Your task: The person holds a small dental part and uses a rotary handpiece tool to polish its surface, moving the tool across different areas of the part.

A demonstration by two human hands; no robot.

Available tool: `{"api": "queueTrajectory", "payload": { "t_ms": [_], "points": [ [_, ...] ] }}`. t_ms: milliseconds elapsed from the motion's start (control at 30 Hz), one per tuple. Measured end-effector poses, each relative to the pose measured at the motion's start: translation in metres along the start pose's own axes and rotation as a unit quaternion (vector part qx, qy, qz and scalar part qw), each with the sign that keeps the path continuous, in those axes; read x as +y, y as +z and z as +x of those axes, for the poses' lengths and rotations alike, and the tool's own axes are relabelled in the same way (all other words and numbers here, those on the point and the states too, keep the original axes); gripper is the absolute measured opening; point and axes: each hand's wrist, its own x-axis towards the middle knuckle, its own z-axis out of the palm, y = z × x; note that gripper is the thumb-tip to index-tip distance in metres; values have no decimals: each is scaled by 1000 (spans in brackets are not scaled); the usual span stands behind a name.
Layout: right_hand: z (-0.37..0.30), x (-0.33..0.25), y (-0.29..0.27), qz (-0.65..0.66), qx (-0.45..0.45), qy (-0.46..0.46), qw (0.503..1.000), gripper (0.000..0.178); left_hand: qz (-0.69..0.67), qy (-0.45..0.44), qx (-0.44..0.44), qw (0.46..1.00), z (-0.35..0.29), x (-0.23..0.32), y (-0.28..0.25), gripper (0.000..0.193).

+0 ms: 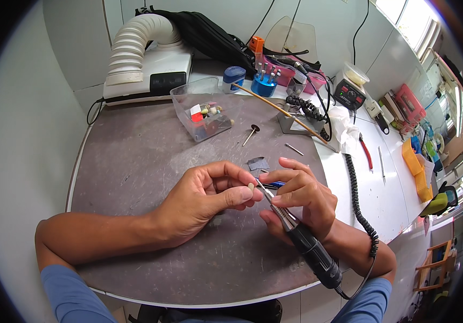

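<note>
Over the middle of the grey-brown mat, my left hand (202,191) pinches a small pale piece (251,186) between thumb and fingers. What kind of piece it is cannot be made out. My right hand (315,202) is closed around a rotary handpiece (312,253) with a silver nose and a black body. Its tip points up and left, right beside the pale piece; whether they touch is unclear. Behind the fingers lie a dark square of what looks like sandpaper (258,163) and a blue object, partly hidden by the right hand.
A clear plastic box (196,126) of small bits stands at the mat's far side. Near it lie a dark-headed mandrel (251,134) and a thin metal bur (294,149). A coiled black cord (355,199) runs along the right. A white extractor with hose (140,70) stands back left.
</note>
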Motion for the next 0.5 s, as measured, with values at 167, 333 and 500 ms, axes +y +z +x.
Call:
{"api": "queueTrajectory", "payload": {
  "t_ms": [167,333,500],
  "points": [
    [1,-2,1,-1,-2,-2,1000,26,7,2,-3,1000,1,-2,-2,18],
    [1,-3,3,-8,-3,-17,1000,25,14,-2,-4,1000,2,-3,-3,18],
    [2,-4,3,-10,-9,-16,1000,25,1,-17,1,1000,1,-2,-1,19]
  ]
}}
